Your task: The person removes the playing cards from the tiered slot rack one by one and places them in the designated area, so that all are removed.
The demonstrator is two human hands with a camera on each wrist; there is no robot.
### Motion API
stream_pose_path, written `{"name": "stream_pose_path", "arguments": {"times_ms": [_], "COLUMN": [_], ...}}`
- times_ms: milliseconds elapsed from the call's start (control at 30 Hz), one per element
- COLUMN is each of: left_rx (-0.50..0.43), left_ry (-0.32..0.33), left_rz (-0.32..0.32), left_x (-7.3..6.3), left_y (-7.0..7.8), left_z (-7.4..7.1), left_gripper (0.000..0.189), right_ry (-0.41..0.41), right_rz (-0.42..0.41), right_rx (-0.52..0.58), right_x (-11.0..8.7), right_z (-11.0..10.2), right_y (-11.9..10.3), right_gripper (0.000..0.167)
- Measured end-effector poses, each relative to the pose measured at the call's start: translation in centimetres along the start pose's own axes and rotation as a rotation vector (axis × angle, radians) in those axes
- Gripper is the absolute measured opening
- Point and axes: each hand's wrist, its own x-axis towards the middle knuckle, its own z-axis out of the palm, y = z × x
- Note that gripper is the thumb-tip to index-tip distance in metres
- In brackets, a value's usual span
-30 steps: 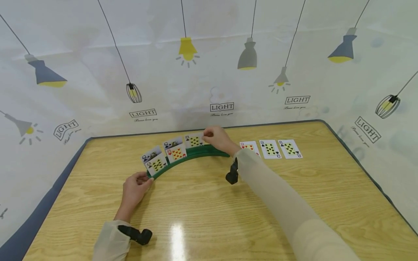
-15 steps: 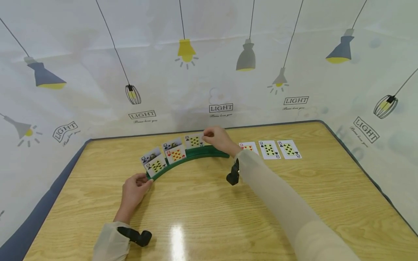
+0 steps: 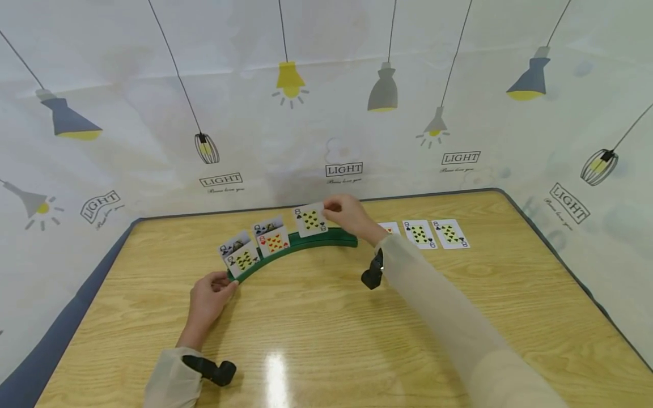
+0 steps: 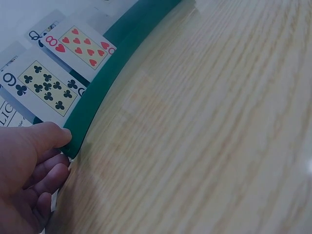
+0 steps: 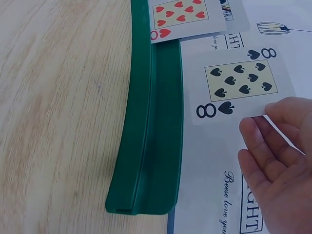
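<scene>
A curved green card holder (image 3: 306, 242) lies on the table. Its left end is gripped by my left hand (image 3: 206, 300), thumb on top in the left wrist view. Between thumb and fingers, my right hand (image 3: 351, 215) pinches the edge of an eight of spades (image 5: 241, 80), held up behind the holder's back slot. A nine of clubs (image 4: 46, 87) and an eight of hearts (image 4: 80, 46) stand in the holder's front slot. Behind them rise two queens, one a queen of spades (image 3: 267, 225), mostly covered.
Right of the holder, three cards lie face up in a row: a red nine (image 3: 390, 228) partly hidden by my right wrist, a black nine (image 3: 420, 233) and a black eight (image 3: 450, 233). A wall sheet printed with lamps (image 3: 344, 113) borders the wooden table (image 3: 326, 328).
The eight of spades has come up out of the holder and shifted slightly right with my right hand. My left hand keeps its place on the holder's end.
</scene>
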Motion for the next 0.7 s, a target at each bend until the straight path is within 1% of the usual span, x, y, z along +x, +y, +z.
{"name": "stream_pose_path", "arguments": {"times_ms": [167, 400, 700], "left_rx": [0.003, 0.004, 0.003], "left_ry": [0.009, 0.009, 0.001], "left_rz": [0.007, 0.021, 0.028], "left_x": [-0.1, 0.0, 0.0], "left_y": [0.1, 0.0, -0.1], "left_z": [0.0, 0.0, 0.0], "left_gripper": [0.035, 0.034, 0.035], "right_ry": [0.009, 0.034, 0.068], "right_rz": [-0.012, -0.055, -0.022], "right_rx": [-0.004, -0.028, -0.041], "right_x": [-0.5, -1.3, -2.3], "right_z": [-0.9, -2.3, -4.2], "right_y": [0.2, 0.5, 1.7], "right_gripper": [0.02, 0.017, 0.015]}}
